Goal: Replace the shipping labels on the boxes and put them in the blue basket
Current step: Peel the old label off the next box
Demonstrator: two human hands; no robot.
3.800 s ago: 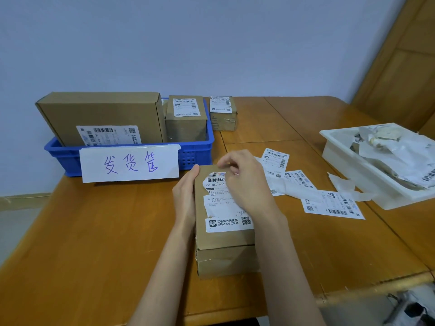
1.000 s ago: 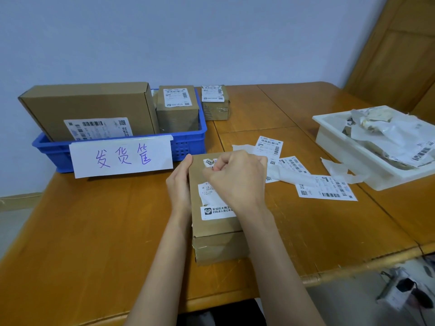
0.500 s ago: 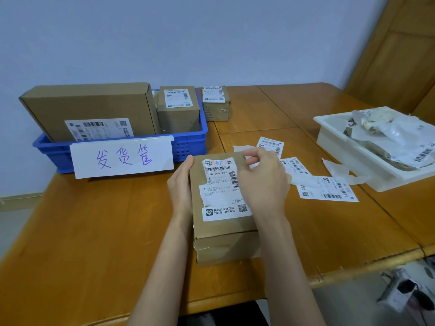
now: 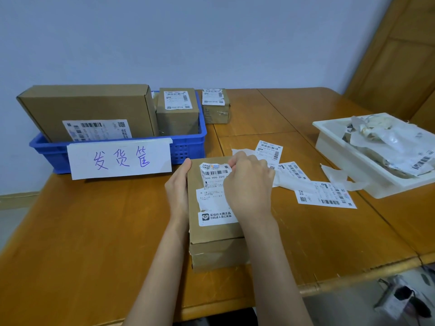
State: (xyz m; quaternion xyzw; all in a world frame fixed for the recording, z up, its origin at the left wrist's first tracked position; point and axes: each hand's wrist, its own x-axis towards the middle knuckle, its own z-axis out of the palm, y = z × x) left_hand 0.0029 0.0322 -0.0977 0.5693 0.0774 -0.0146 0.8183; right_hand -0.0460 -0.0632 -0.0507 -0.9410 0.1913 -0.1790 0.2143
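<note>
My right fingers curl over the far right corner of the torn label, seemingly pinching its edge, though my knuckles hide the exact contact; my right hand covers the label's right side. My left hand lies along the left side of the box, fingers straight and together, thumb on the top edge. That one box lies flat on the desk just before me, its old label in ragged pieces. Beyond it stands the blue basket, holding two labelled boxes, a large box and a small box, with a handwritten paper sign on its front. A third labelled box sits on the desk just right of the basket. At least three loose labels and backing scraps lie right of my hand, and a white tray of crumpled paper sits further right.
</note>
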